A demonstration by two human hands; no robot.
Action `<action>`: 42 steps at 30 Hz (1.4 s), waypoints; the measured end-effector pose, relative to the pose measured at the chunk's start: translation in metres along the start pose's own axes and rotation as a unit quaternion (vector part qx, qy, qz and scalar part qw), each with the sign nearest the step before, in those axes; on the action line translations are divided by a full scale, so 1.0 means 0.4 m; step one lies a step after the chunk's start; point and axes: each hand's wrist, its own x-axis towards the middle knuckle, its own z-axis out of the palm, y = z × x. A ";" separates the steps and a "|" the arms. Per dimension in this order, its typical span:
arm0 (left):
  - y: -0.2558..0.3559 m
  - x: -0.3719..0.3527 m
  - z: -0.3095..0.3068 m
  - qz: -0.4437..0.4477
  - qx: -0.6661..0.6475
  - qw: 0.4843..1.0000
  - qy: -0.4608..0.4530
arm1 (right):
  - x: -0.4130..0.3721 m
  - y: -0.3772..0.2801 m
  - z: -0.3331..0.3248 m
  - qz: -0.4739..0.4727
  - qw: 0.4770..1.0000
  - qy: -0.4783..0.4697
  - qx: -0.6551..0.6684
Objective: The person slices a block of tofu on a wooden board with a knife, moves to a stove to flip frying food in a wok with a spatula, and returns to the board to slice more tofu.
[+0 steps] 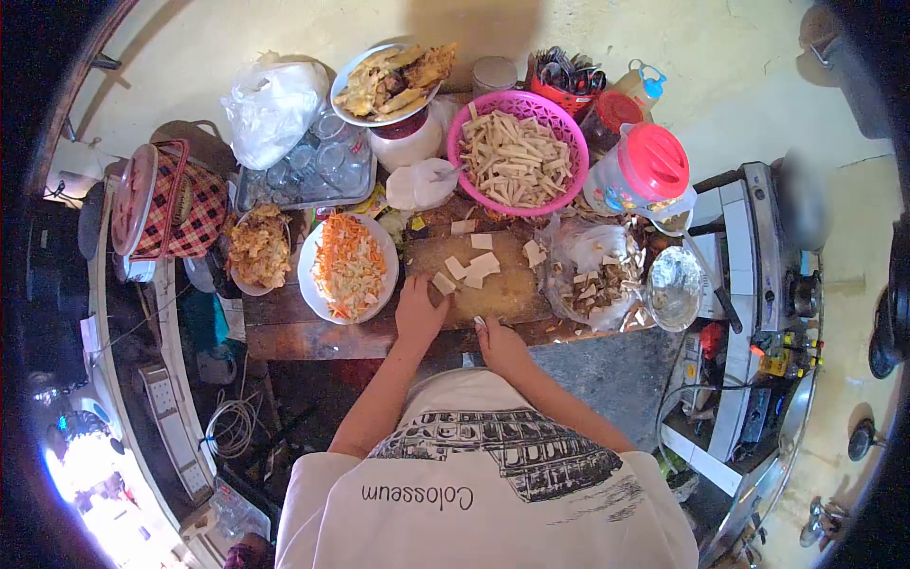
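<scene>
A wooden cutting board point(498, 302) lies before me with several flat pale white food slices point(483, 264) on it. At its left edge my left hand point(420, 311) has its fingers and thumb around one white slice point(444, 283). My right hand point(504, 345) is closed at the board's front edge; what it grips is mostly hidden. Left of the board, a white plate point(305, 275) carries shredded orange and white vegetables point(349, 266). To the right sits a clear plastic bag point(572, 248) with brownish scraps around it.
A pink basket point(455, 147) of pale sticks stands behind the board. Fried food fills a bowl point(258, 248) at left and a raised plate point(398, 83). A glass tray point(248, 199), a red-lidded jug point(654, 163), a metal bowl point(674, 288) and a knife point(722, 296) surround the work area.
</scene>
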 end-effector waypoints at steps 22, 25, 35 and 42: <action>0.004 0.011 -0.014 -0.034 -0.007 0.998 -0.048 | 0.015 -0.006 -0.012 0.009 0.999 -0.002 -0.032; -0.008 0.007 -0.001 -0.022 -0.004 0.999 -0.032 | 0.016 -0.003 -0.012 0.006 0.999 -0.001 -0.037; -0.006 0.009 -0.005 0.001 0.009 1.000 -0.016 | 0.025 -0.001 -0.017 -0.005 1.000 -0.002 -0.030; 0.016 0.030 -0.018 0.076 0.042 0.996 0.022 | 0.031 0.011 0.001 -0.021 0.999 0.010 -0.032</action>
